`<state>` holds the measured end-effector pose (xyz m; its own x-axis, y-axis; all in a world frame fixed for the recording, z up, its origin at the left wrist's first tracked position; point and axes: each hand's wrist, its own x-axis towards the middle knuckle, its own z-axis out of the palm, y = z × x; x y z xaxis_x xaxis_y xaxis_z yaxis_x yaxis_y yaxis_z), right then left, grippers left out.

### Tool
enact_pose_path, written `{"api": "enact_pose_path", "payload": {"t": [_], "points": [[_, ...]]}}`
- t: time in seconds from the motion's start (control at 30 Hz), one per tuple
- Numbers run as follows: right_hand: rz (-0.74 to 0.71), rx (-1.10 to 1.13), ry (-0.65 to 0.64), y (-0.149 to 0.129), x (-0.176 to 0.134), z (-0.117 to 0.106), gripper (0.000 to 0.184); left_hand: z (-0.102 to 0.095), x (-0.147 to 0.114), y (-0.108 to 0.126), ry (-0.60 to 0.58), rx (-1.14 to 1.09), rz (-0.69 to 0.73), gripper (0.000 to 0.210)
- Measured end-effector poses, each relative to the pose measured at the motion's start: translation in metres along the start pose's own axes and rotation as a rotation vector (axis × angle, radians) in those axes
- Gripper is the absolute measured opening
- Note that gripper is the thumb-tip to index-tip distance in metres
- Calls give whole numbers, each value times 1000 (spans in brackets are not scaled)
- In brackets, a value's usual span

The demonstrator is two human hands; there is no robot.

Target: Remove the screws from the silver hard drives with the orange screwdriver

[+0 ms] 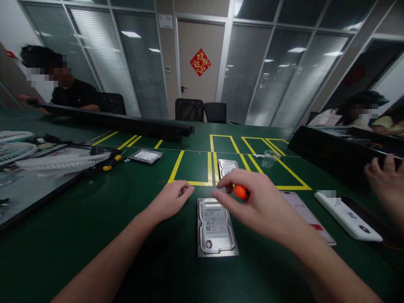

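A silver hard drive (216, 229) lies label-up on the green table in front of me. To its upper left my left hand (172, 195) rests on the tabletop, fingers loosely curled, with nothing visible in them. My right hand (257, 198) hovers over the drive's upper right corner, thumb and index finger apart. Its other fingers are curled round an object with an orange rounded end (241, 192); the rest of it is hidden. Just beyond that hand, a second hard drive (227, 166) lies partly covered.
Left: another drive (147, 155), a yellow-black screwdriver (112, 163) and white rackets (66, 162). Right: a phone (304, 212), a white device (349, 216), a clear cup (269, 158) and a black case (331, 147) with another person's hand (386, 172). A long black bar (126, 120) spans the far side.
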<state>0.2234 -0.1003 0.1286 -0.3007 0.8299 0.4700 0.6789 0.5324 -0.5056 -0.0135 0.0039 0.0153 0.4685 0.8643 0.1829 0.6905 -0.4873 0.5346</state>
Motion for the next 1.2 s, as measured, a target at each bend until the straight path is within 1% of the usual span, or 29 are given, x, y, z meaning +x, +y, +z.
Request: {"api": "enact_pose_path", "payload": {"t": [0.07, 0.1, 0.17, 0.23, 0.27, 0.33, 0.4, 0.53, 0.67, 0.87, 1.0, 1.2], "points": [[13, -201, -163, -4, -28, 7, 21, -17, -1, -9, 73, 140, -51, 36], [29, -276, -233, -3, -42, 14, 24, -26, -2, -16, 87, 212, -102, 32], [51, -392, -311, 3, -70, 31, 38, -42, -5, -32, 53, 305, -225, 29], [61, -456, -385, 10, -92, 48, 58, -53, -10, -47, 0, 332, -286, 26], [60, -484, -423, 13, -100, 55, 63, -57, -12, -53, -26, 329, -296, 25], [65, -536, -463, 19, -111, 67, 57, -60, -15, -60, -76, 295, -297, 23], [63, -570, -439, 24, -117, 75, 51, -60, -17, -60, -118, 242, -287, 22], [42, -562, -390, 30, -120, 81, 49, -55, -18, -51, -140, 208, -264, 22], [59, -553, -363, 31, -117, 81, 47, -49, -16, -47, -136, 257, -275, 21], [74, -533, -323, 31, -106, 81, 42, -45, -14, -46, -166, 253, -300, 11], [70, -528, -295, 36, -104, 80, 42, -46, -14, -45, -174, 242, -313, 11], [76, -555, -309, 38, -100, 80, 42, -47, -15, -48, -164, 237, -312, 15]]}}
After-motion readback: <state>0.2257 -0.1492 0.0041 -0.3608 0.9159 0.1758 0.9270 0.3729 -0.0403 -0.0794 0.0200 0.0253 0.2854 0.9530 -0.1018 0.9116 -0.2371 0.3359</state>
